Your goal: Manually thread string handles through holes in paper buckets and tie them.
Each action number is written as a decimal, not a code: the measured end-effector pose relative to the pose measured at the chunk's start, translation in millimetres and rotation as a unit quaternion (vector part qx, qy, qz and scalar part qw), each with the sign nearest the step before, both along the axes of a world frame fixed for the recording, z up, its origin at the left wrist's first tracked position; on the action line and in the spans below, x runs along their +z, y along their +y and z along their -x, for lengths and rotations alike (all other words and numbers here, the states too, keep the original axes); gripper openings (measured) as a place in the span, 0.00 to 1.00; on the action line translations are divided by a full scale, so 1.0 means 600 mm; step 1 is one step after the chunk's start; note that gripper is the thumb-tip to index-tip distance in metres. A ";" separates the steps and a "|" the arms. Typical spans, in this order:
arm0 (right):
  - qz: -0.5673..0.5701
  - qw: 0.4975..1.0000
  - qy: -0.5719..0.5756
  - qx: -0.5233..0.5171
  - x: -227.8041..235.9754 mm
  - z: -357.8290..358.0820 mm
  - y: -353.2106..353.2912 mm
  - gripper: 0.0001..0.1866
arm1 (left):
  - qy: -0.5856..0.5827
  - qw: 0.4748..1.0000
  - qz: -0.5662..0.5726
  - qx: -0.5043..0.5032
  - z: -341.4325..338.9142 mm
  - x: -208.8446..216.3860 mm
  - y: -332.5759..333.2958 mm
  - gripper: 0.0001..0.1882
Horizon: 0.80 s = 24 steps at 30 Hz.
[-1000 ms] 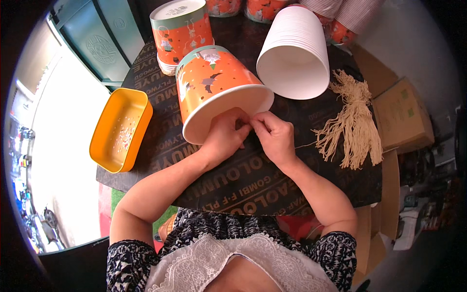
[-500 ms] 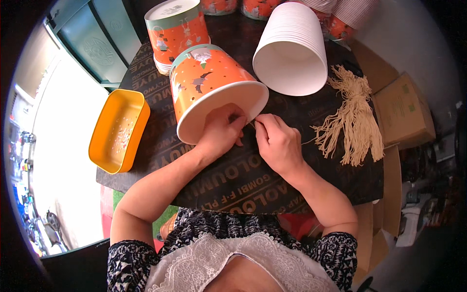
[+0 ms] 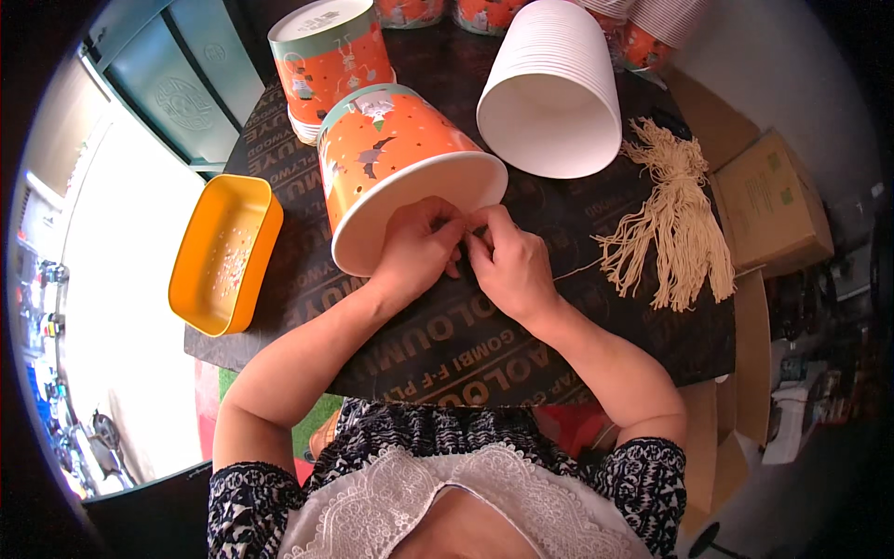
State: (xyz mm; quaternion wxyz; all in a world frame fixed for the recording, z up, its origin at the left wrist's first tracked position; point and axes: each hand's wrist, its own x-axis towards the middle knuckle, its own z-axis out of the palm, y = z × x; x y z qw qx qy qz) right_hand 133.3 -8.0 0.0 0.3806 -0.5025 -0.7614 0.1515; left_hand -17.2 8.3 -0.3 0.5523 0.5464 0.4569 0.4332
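An orange printed paper bucket (image 3: pixel 396 154) with a white rim lies tilted on its side, its mouth facing me. My left hand (image 3: pixel 421 244) reaches into the lower part of that mouth, its fingers closed in a pinch; what they hold is hidden. Right at its fingertips is my right hand (image 3: pixel 512 265), also pinching, just outside the rim. A thin cream cord (image 3: pixel 579 272) runs from under my right hand to a tied bundle of cream cords (image 3: pixel 675 224) at the right. The cord's end between my fingers is too small to make out.
A yellow tub (image 3: pixel 191 270) with small pale beads stands at the left table edge. Behind the bucket is an upturned bucket stack (image 3: pixel 326 70). A white nested stack (image 3: pixel 549 121) lies to its right. Cardboard boxes (image 3: pixel 773 205) flank the dark printed table (image 3: pixel 438 359).
My right hand has moved left and slightly up, and now meets my left fingertips at the bucket's rim. More of the cord shows behind it. The left hand stays inside the mouth.
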 end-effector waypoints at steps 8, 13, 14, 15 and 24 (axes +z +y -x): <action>-0.035 0.999 0.012 -0.001 -0.008 0.001 0.001 0.09 | 0.005 1.000 0.005 0.004 0.000 -0.002 0.002 0.07; -0.043 0.999 -0.015 -0.015 -0.007 0.005 -0.001 0.08 | 0.010 1.000 0.003 0.000 0.000 0.003 0.001 0.06; -0.043 0.999 -0.014 -0.016 -0.008 0.003 0.000 0.08 | 0.011 1.000 0.008 0.003 0.001 0.005 0.001 0.06; -0.042 0.999 -0.020 -0.008 -0.009 0.000 0.001 0.07 | 0.012 1.000 0.013 0.006 0.000 0.006 0.000 0.06; -0.029 1.000 0.011 0.007 -0.012 -0.006 0.002 0.05 | 0.018 1.000 0.008 0.010 0.000 0.010 -0.001 0.06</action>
